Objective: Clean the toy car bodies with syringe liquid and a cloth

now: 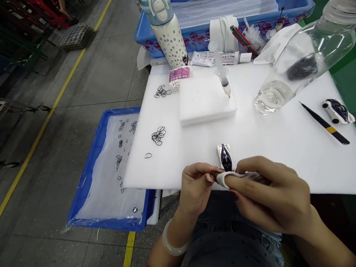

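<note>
My left hand (196, 185) is pinched shut on a small dark piece at its fingertips, too small to name. Touching it from the right, my right hand (267, 191) is closed, and a white cloth-like wrap (226, 179) covers its fingertip. Just beyond both hands a small white toy car with a purple top (225, 157) lies on the white foam sheet (250, 137). A pale bangle (171, 243) circles my left wrist.
Thin black rings (158, 135) lie in small heaps on the foam and in the blue tray (91, 163) at left. A foam block (204, 100) with a syringe (224, 79), a clear bottle (294, 63), black tweezers (324, 123), a second toy car (338, 110) and a dotted flask (169, 33) stand further back.
</note>
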`<state>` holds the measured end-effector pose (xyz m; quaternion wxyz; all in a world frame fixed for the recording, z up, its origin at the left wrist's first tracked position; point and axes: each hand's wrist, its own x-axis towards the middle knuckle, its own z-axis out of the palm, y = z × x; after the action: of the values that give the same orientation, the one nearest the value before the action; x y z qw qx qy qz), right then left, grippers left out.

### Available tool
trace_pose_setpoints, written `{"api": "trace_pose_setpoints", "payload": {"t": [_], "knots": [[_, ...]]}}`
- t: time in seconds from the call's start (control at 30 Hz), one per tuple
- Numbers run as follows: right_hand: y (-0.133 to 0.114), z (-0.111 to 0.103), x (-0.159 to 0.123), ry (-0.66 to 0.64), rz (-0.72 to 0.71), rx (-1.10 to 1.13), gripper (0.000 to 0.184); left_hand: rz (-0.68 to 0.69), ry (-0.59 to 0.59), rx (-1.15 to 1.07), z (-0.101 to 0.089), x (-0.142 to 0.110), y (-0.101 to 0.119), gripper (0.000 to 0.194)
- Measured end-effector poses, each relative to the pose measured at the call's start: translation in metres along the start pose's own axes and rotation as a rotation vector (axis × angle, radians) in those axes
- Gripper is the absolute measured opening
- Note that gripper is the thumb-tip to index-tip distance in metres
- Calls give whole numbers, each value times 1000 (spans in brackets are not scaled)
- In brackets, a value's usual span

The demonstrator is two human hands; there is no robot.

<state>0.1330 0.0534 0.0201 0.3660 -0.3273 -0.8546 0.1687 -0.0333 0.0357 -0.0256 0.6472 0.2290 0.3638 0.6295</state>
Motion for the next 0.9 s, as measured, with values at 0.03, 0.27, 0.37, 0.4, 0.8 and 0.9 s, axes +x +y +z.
{"api": "trace_pose_setpoints", "payload": {"t": [0.03, 0.27, 0.37, 0.4, 0.8, 0.9], "knots": [[-1, 2, 1, -5, -2, -14, 17, 1, 11, 10, 0, 0, 0, 18], [-7, 5, -1, 15, 21, -31, 15, 44, 57, 29, 0, -2, -2, 16], [-5, 1, -3, 77, 84, 61, 17, 42, 38, 16, 0, -2, -2, 16], [-4, -1, -3, 107, 112, 75, 18, 42, 28, 8, 0, -2, -2, 16], [-9, 9, -2, 34, 69, -24, 16, 85, 69, 64, 2, -3, -3, 17], [-8, 7, -2, 33, 73, -37, 15, 92, 78, 77, 3, -3, -4, 18]]}}
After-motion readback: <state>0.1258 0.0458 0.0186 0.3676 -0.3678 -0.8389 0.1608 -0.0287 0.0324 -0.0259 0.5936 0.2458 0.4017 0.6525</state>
